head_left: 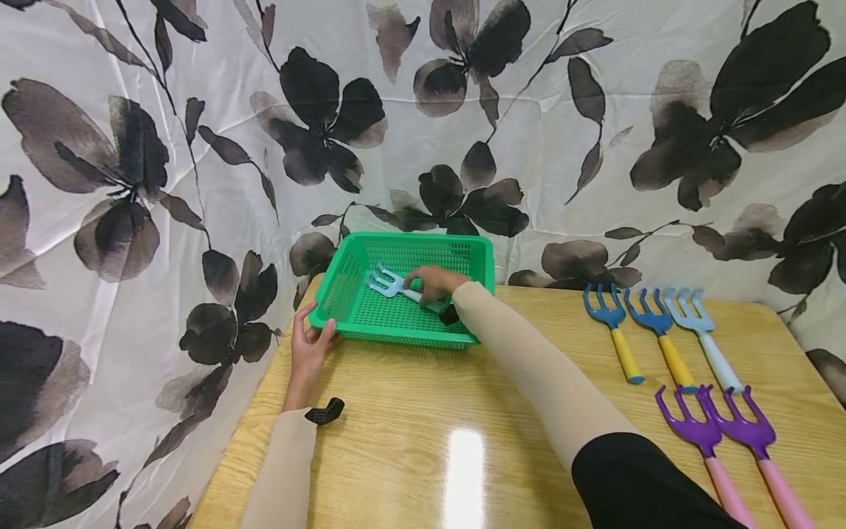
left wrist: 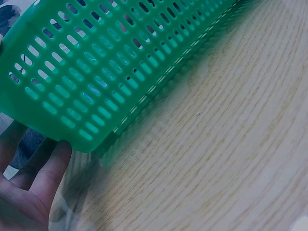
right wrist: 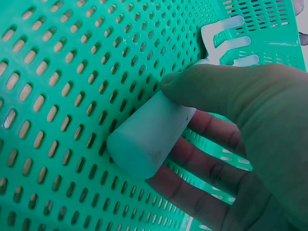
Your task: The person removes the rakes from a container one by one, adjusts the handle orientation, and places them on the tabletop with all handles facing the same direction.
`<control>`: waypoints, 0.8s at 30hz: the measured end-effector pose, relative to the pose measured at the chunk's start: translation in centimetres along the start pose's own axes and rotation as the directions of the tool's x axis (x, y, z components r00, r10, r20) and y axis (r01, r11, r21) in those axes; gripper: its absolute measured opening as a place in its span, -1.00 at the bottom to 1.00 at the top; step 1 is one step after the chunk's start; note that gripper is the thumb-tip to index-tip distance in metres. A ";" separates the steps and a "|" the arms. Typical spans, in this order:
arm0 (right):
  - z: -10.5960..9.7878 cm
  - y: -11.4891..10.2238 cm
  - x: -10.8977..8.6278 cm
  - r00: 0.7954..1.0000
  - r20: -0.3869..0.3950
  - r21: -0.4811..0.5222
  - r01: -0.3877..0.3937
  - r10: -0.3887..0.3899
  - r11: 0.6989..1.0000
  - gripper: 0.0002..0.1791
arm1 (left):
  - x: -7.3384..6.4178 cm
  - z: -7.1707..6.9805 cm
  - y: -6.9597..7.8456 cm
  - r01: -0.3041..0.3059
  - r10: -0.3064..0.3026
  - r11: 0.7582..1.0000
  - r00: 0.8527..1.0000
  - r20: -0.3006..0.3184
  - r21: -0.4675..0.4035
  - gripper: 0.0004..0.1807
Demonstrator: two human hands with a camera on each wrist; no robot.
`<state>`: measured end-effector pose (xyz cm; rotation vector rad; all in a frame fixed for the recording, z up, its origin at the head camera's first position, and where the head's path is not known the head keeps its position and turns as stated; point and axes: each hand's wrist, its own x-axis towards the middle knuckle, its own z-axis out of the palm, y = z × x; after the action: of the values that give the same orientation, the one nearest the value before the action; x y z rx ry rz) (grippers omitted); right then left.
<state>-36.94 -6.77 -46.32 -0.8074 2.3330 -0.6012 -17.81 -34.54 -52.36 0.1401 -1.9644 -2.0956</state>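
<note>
A green plastic basket [head_left: 390,334] with slotted walls stands at the table's back left. My left hand [head_left: 309,360] holds its front left corner, thumb at the front wall and fingers round the left side; the left wrist view shows the fingertips against the basket's edge [left wrist: 82,144]. Inside the basket my right hand [head_left: 436,283] grips a light blue hand fork [head_left: 388,283] by its handle. In the right wrist view the thumb lies over the pale handle [right wrist: 149,134], the fingers are beneath it, and the tines [right wrist: 233,43] point away.
At the table's right lie two blue hand forks with yellow handles [head_left: 624,356], another light blue hand fork [head_left: 717,360] and two purple ones with pink handles [head_left: 727,485]. Flower-printed cloth [head_left: 410,147] hangs behind and along the left of the wooden table [head_left: 396,426].
</note>
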 end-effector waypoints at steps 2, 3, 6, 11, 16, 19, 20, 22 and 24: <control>0.0 0.0 0.1 1.000 -0.006 -0.007 -0.001 0.001 1.000 -0.39 | 0.1 0.0 -0.1 -0.009 0.009 1.000 1.000 -0.004 0.001 -0.29; -0.1 0.0 0.2 1.000 -0.006 -0.011 -0.004 0.004 1.000 -0.40 | 0.1 0.0 -0.1 -0.011 0.011 1.000 1.000 -0.005 0.000 -0.29; -0.2 0.0 0.4 1.000 0.007 -0.026 -0.006 0.006 1.000 -0.40 | 0.1 0.0 -0.1 -0.013 0.013 1.000 1.000 -0.006 0.007 -0.30; -0.7 0.0 0.1 0.999 0.037 -0.013 0.004 -0.003 1.000 -0.41 | 0.0 0.0 -0.1 -0.014 0.015 1.000 1.000 -0.010 0.014 -0.30; -1.8 -0.3 -1.3 0.999 0.010 0.002 0.046 -0.046 0.999 -0.41 | 0.0 0.1 0.0 -0.015 0.015 1.000 1.000 -0.012 0.027 -0.30; -2.7 -0.6 -2.3 0.996 -0.016 -0.012 0.083 -0.083 0.996 -0.41 | -0.1 0.2 0.0 -0.015 0.015 1.000 1.000 -0.013 0.020 -0.30; -3.0 -0.7 -2.7 0.996 -0.022 -0.020 0.089 -0.090 0.996 -0.42 | -0.1 0.2 0.1 -0.014 0.014 1.000 1.000 -0.012 0.022 -0.30; -3.5 -0.7 -3.4 0.994 -0.030 -0.027 0.101 -0.102 0.995 -0.43 | -0.1 0.2 0.1 -0.016 0.016 1.000 1.000 -0.013 0.016 -0.30; -3.9 -0.7 -4.0 0.993 -0.037 -0.041 0.113 -0.114 0.993 -0.43 | -0.2 0.3 0.1 -0.014 0.014 1.000 1.000 -0.014 0.010 -0.30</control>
<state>-36.63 -3.77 -41.54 -0.9596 2.3526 -0.6262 -17.64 -34.24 -52.29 0.1426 -1.9616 -2.0711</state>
